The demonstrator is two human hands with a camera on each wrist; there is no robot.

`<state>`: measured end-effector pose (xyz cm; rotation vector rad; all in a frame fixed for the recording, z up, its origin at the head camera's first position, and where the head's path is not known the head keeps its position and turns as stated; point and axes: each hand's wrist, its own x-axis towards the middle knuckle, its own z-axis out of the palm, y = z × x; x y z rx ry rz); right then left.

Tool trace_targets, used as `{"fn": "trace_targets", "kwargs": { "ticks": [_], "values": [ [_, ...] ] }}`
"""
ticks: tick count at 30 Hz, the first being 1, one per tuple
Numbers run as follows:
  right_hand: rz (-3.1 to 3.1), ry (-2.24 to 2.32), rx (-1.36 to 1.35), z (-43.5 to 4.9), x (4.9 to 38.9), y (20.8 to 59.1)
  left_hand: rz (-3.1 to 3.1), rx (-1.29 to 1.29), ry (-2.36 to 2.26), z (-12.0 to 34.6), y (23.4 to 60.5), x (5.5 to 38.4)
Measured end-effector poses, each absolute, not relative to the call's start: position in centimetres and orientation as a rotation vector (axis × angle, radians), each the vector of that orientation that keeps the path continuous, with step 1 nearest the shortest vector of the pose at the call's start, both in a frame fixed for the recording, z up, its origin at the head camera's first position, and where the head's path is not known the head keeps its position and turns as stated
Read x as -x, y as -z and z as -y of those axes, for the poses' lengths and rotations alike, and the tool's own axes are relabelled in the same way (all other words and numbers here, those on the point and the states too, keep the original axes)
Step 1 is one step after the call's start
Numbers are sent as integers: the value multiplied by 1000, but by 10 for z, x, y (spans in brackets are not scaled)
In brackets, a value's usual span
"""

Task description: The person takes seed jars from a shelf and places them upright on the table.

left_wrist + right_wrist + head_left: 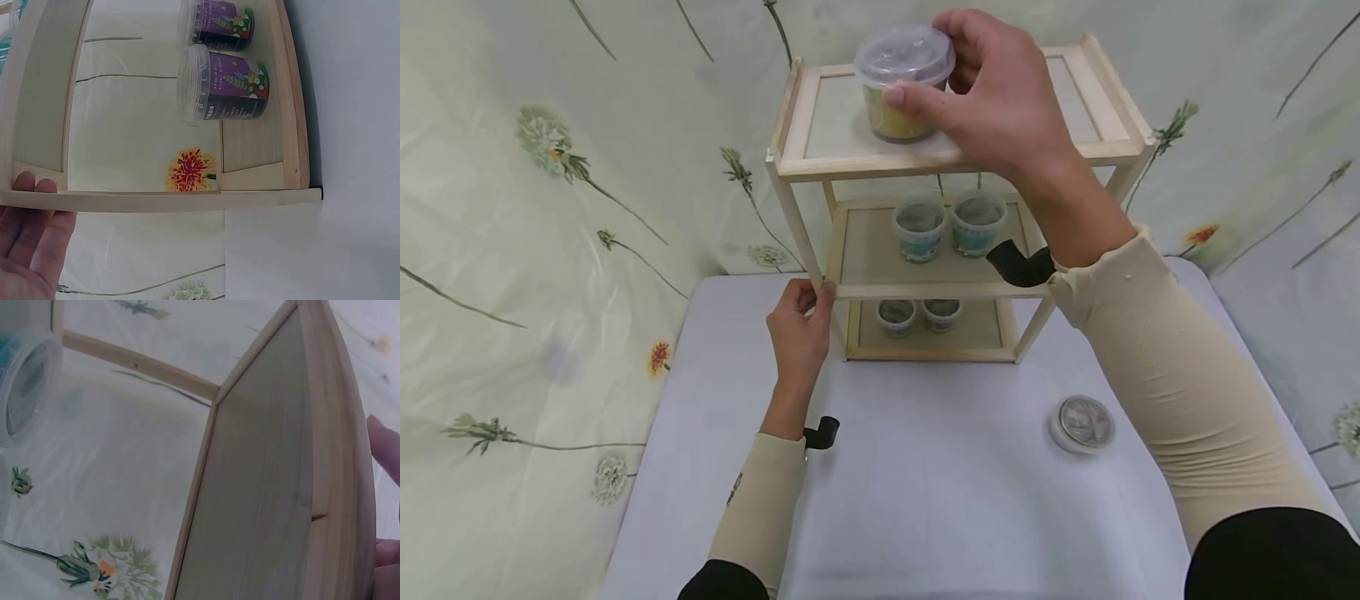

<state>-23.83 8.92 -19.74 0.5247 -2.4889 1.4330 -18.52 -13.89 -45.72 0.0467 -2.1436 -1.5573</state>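
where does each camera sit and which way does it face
Head: worn on the head, looks forward and down at the shelf; left hand, right hand and sleeves show.
Left wrist: worn there, looks at a post and purple tubs; left hand shows.
Right wrist: worn there, looks at the top board's underside; only fingers show.
Head and left wrist share the left hand on that post.

Head view looking down, left wrist close, right wrist from below, rack [936, 291] shared
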Motion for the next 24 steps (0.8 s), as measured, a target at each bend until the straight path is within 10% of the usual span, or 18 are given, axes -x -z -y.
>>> {"fn": "trace_targets", "kwargs": {
  "ticks": [24],
  "values": [
    [2343,-1603,-542,-104,216,190,2145,-46,1567,139,456,184]
  ]
}}
